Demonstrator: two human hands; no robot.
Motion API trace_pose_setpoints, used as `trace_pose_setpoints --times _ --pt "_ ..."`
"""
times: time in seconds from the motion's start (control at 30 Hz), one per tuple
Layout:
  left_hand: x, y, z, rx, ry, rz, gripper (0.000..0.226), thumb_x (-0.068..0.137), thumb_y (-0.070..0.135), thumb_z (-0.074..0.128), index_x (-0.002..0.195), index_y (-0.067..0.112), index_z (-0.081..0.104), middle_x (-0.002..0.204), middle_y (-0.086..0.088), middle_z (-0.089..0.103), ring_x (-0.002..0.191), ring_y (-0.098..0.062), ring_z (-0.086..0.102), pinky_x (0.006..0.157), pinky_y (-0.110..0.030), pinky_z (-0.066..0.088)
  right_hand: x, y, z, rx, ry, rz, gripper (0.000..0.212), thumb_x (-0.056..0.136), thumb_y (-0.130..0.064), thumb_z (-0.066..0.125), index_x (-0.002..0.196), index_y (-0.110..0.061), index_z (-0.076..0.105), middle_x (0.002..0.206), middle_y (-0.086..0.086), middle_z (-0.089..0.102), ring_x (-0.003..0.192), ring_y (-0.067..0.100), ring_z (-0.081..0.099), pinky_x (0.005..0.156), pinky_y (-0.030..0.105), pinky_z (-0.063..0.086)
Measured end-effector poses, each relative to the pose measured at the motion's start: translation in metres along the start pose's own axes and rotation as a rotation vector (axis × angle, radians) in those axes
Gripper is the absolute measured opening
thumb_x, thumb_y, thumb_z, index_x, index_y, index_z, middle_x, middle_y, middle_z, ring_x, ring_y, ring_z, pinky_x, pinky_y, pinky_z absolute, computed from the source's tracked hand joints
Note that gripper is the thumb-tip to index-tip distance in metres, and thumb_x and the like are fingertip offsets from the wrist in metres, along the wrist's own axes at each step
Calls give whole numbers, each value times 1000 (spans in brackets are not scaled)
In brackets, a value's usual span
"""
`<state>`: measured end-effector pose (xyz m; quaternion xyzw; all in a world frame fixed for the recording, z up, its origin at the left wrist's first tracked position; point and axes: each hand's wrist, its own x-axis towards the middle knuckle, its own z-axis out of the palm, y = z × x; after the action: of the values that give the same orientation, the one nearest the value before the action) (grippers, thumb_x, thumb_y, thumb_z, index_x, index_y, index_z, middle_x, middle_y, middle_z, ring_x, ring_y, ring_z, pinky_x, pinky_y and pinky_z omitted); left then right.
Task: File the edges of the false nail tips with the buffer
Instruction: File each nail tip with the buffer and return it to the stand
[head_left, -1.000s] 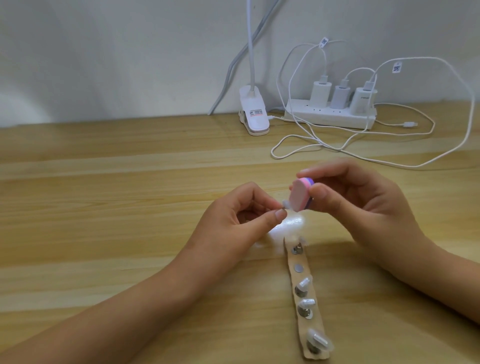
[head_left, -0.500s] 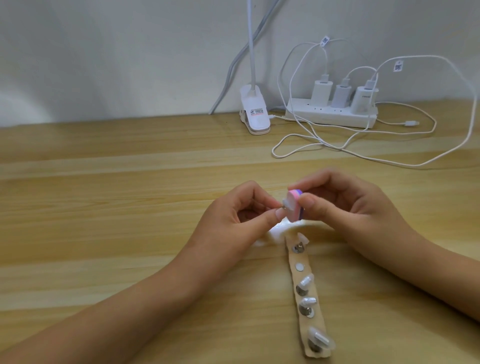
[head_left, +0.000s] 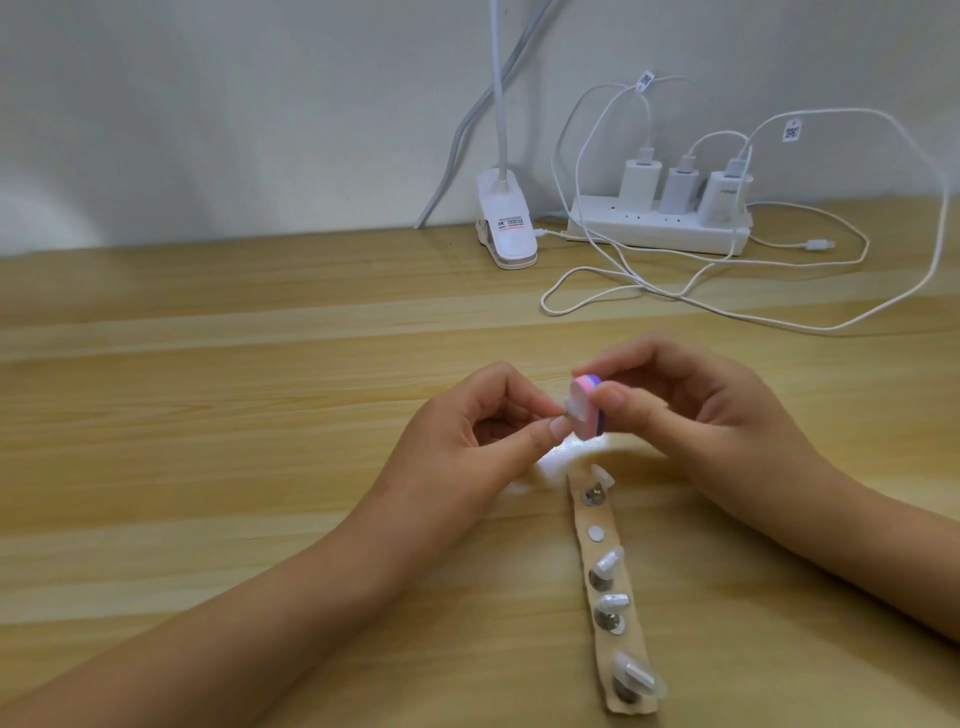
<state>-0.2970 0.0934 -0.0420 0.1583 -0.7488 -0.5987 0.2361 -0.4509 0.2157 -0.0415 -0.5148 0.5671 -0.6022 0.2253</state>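
Observation:
My left hand (head_left: 462, 441) pinches a small clear false nail tip (head_left: 728, 409) between thumb and forefinger above the wooden table. My right hand (head_left: 691, 415) grips a small pink and purple buffer block (head_left: 744, 410), whose pink face touches the nail tip. Below the hands lies a tan holder strip (head_left: 608, 587) with several clear nail tips standing on small metal studs, and one bare stud (head_left: 595, 532) near its top.
A white power strip (head_left: 660, 234) with three chargers and looping white cables (head_left: 623, 291) sits at the back right of the table. A white clip lamp base (head_left: 506, 223) stands by the wall. Bare wood stretches to the left.
The buffer has moved down and left from above the nail tip until it touches it, with small rubbing shifts. My left hand has hardly moved.

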Motion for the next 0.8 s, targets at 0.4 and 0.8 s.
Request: trace_pose_setpoints --times 0.4,0.8 --pt "0 3 -3 -68 15 -15 7 86 22 72 80 26 69 76 4 71 74 -2 64 68 -9 45 3 -1 -2 -18 16 5 16 84 -37 72 96 -27 71 90 5 73 89 12 70 79 25 57" --pt "1 0 -2 -92 -1 -34 9 82 32 63 86 29 71 77 6 72 80 -6 67 80 -22 47 3 -6 -2 76 68 -27 21 80 -34 68 97 -22 69 91 7 72 89 15 69 85 25 55"
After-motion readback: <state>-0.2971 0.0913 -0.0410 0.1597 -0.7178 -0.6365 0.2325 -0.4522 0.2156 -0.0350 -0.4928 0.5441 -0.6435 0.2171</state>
